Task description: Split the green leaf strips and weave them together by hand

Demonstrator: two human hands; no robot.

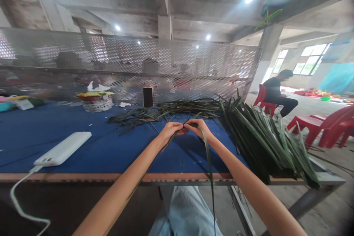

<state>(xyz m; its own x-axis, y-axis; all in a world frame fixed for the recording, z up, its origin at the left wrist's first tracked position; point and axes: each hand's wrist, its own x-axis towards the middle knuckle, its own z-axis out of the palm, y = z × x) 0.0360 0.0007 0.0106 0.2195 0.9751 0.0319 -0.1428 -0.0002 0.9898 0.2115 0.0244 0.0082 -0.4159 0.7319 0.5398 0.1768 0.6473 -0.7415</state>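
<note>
Over the blue table [118, 155] my two hands meet fingertip to fingertip. A long green leaf strip [208, 155] runs through my right hand [197, 127], which pinches it; its loose end hangs down past the table's front edge. My left hand [172, 129] is closed in a pinch on leaf strip too, and a thin length trails back along my left forearm. The exact spot where the strips meet is small and partly covered by my fingers. Just beyond my hands lies a loose pile of thin leaf strips [188, 108].
A thick stack of long green leaves [257, 136] covers the table's right end. At left lie a white power bank [66, 149] with a cable and a woven basket [98, 102]. A phone [148, 97] stands before the perforated metal screen [124, 55]. One person sits beyond, near red chairs [326, 125].
</note>
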